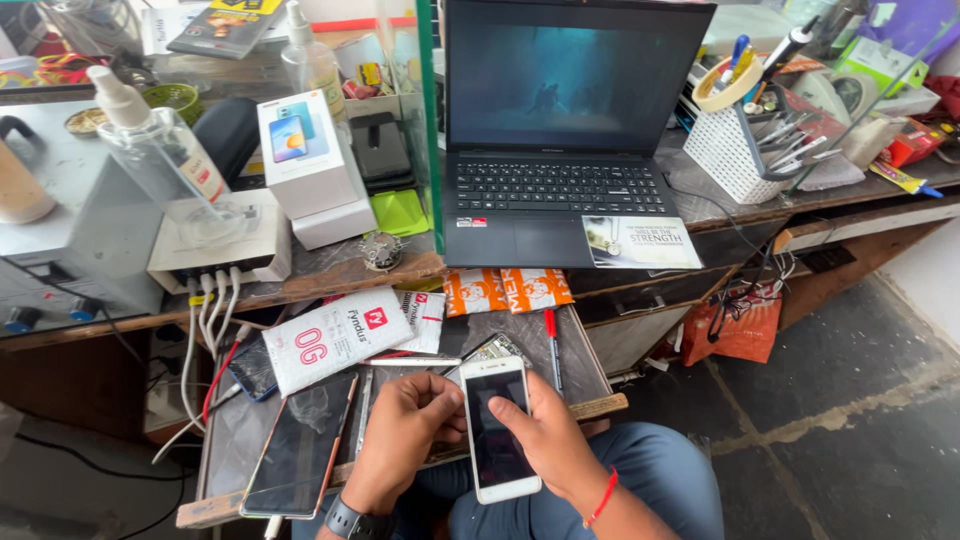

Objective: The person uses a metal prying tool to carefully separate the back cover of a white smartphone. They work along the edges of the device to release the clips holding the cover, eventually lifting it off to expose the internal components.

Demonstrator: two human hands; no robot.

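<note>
A white smartphone (497,432) with a dark screen lies face up in my right hand (552,435), whose fingers wrap its right edge and whose thumb rests on the glass. My left hand (402,432), with a dark watch at the wrist, is curled at the phone's left edge and touches it near the top corner. Both hands hover over a low work board (232,450) above my lap. A red thread circles my right wrist.
A second phone (300,448) with an orange rim lies face up left of my hands. White packets (335,338), a red-tipped pen (552,345) and cables lie on the board. Behind stand an open laptop (560,130), a phone box (305,150), spray bottles and a white tool basket (728,150).
</note>
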